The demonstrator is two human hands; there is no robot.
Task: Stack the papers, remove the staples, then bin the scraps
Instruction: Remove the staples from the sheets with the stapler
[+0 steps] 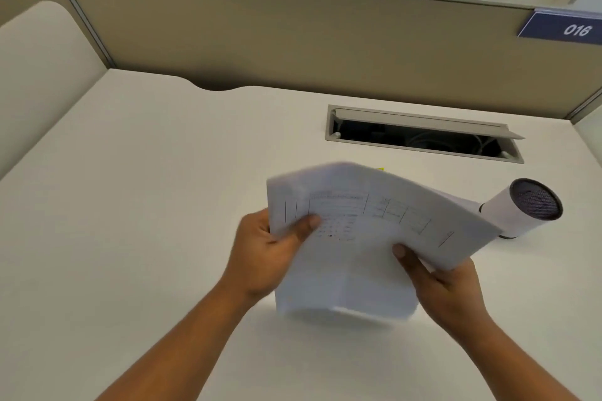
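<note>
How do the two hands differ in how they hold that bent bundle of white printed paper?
The left hand grips the bent bundle of white printed paper at its left edge, thumb over the printed lines; the right hand pinches the lower right edge, thumb on a blank part. The left hand sits higher in the picture than the right hand. Both hold the same bundle, thumbs on top.

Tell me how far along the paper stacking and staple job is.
Early. The papers look gathered into one bundle, which the left hand and right hand grip by its sides above the desk. Squaring it seems in progress. No pulled staples, scraps or bin show, so staple removal and binning look undone.
</note>
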